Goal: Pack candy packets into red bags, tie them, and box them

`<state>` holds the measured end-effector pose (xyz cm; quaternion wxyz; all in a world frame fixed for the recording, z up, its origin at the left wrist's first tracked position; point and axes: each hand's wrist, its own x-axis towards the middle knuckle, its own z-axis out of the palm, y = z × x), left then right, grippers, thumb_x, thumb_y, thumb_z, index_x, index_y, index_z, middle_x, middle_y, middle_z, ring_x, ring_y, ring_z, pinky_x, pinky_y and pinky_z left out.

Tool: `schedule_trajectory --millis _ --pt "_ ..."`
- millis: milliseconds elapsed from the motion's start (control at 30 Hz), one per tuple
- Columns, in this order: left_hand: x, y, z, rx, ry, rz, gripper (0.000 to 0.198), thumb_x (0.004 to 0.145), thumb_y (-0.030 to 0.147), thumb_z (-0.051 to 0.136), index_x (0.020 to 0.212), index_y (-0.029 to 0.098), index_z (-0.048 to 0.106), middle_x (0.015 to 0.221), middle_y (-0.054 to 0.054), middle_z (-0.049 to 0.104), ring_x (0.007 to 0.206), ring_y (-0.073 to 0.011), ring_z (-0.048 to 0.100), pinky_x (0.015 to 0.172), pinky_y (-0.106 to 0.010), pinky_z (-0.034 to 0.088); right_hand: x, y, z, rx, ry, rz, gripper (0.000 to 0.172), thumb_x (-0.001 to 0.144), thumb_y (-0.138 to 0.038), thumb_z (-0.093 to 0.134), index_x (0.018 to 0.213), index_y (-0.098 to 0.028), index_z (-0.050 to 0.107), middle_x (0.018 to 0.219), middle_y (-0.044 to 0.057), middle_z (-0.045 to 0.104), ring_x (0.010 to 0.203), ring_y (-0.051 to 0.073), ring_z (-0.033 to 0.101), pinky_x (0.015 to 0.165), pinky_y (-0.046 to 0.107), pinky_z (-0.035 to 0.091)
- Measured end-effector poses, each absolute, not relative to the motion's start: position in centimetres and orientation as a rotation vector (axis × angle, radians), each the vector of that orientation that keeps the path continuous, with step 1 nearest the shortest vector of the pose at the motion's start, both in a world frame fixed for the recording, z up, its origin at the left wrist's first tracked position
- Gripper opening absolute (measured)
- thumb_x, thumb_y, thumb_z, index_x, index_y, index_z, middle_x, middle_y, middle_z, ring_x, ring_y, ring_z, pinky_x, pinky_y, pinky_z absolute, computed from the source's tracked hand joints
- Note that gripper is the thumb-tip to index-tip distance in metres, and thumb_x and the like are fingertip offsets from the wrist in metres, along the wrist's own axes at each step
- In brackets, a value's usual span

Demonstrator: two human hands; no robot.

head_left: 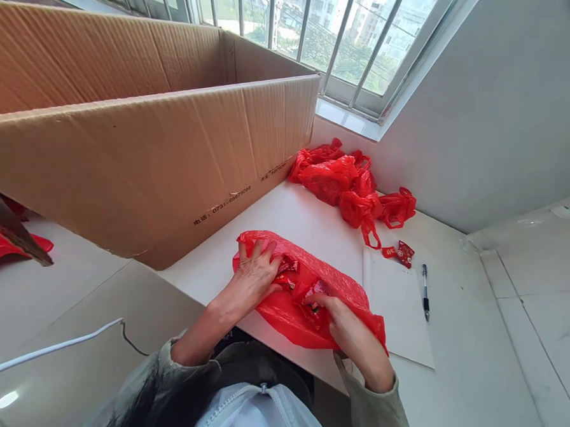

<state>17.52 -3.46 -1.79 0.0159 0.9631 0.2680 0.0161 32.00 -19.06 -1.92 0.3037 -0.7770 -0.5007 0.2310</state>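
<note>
A red plastic bag (pixel 290 303) lies on the white table (pixel 467 376) right in front of me, with small red wrapped packets (pixel 289 265) showing at its mouth. My left hand (pixel 255 276) rests on the bag's left side with its fingers curled onto the plastic and the packets. My right hand (pixel 350 335) grips the bag's lower right part, its fingers pinched on the plastic near a packet (pixel 315 295).
A big open cardboard box (pixel 140 142) fills the left and back. A heap of filled red bags (pixel 353 185) lies by the wall under the window. Two loose red packets (pixel 400 253), a white sheet (pixel 397 305) and a pen (pixel 425 291) lie to the right.
</note>
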Motion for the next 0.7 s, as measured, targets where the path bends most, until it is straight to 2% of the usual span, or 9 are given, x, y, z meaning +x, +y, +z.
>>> schedule_trajectory --millis 67,133,267,400,533,700 --pt "17.7 -3.3 -2.3 3.016 0.850 0.080 0.045 0.077 0.023 0.074 0.118 0.015 0.060 0.132 -0.019 0.052 0.122 -0.0435 0.042 0.099 -0.071 0.027 31.5 -18.2 -1.4 -2.032 -1.439 0.688 0.053 0.062 0.007 0.032 0.085 -0.020 0.073 0.095 0.001 0.072 0.080 0.010 0.066 0.071 0.017 0.049" --pt "18.0 -3.2 -2.7 3.019 0.865 0.079 0.046 0.072 0.015 0.075 0.116 0.015 0.061 0.131 -0.019 0.053 0.126 -0.0455 0.039 0.099 -0.072 0.026 31.0 -17.3 -0.9 -2.064 -1.503 0.679 0.046 0.062 0.008 0.033 0.076 -0.018 0.069 0.102 0.006 0.069 0.083 0.013 0.064 0.071 0.019 0.045" --pt "18.1 -2.7 -2.9 2.997 0.856 0.115 0.045 0.070 0.008 0.071 0.113 0.013 0.061 0.130 -0.021 0.055 0.131 -0.0467 0.033 0.097 -0.074 0.025 30.4 -15.4 -0.6 -2.162 -1.510 0.643 0.034 0.065 0.006 0.035 0.069 -0.016 0.061 0.084 0.007 0.066 0.077 0.015 0.057 0.067 0.024 0.037" --pt "17.5 -2.5 -2.1 2.954 0.824 0.203 0.026 0.079 0.007 0.061 0.104 0.016 0.063 0.113 -0.016 0.065 0.126 -0.0444 0.041 0.096 -0.074 0.024 30.7 -15.4 -0.8 -2.150 -1.428 0.769 0.024 0.062 0.002 0.037 0.059 -0.016 0.054 0.075 0.006 0.064 0.072 0.015 0.055 0.063 0.024 0.035" --pt "16.8 -2.5 -1.2 2.876 0.847 0.144 0.004 0.084 0.011 0.059 0.084 0.013 0.062 0.095 -0.013 0.067 0.110 -0.0394 0.054 0.096 -0.069 0.028 31.7 -18.0 -0.3 -2.112 -1.173 0.900 0.031 0.064 -0.003 0.032 0.069 -0.017 0.059 0.090 0.004 0.067 0.082 0.016 0.059 0.062 0.022 0.040" --pt "16.7 -2.3 -1.0 2.808 0.823 0.144 0.005 0.081 0.010 0.063 0.082 0.014 0.059 0.094 -0.010 0.066 0.100 -0.0311 0.058 0.097 -0.060 0.033 32.5 -19.1 1.1 -2.046 -1.105 0.850 0.036 0.067 -0.007 0.031 0.074 -0.021 0.063 0.092 0.001 0.069 0.090 0.017 0.063 0.074 0.026 0.047"
